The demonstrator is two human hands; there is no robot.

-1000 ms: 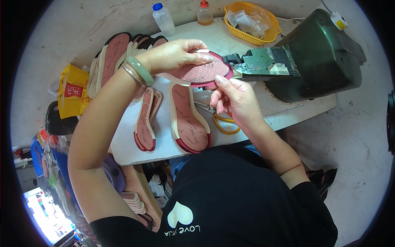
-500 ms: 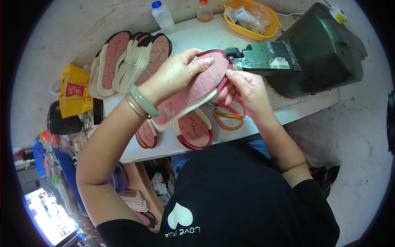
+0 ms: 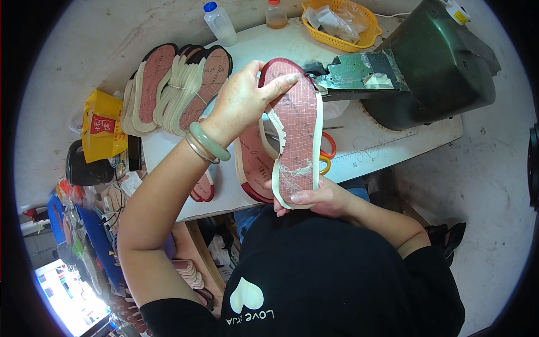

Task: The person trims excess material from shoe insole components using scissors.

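My left hand (image 3: 244,101) grips the toe end of a pink shoe insole (image 3: 295,135) with a cream edge band and a dark red rim. My right hand (image 3: 320,199) holds its heel end from below. The insole is lifted off the white table (image 3: 387,140) and stands lengthwise in front of me, its pink face up, with thin threads or glue strands across it. Another pink insole (image 3: 255,163) lies on the table just beneath. A green bangle and thin bracelets sit on my left wrist.
A dark green machine (image 3: 432,62) stands at the table's right, its metal arm reaching toward the insole's toe. A stack of insoles (image 3: 174,90) lies at the left. Orange-handled scissors (image 3: 328,154), two bottles (image 3: 220,22), a yellow basket (image 3: 337,22) and a yellow bag (image 3: 101,126) are around.
The insole has been lifted away from the machine and turned lengthwise toward me. My right hand slid from its upper edge to the heel end.
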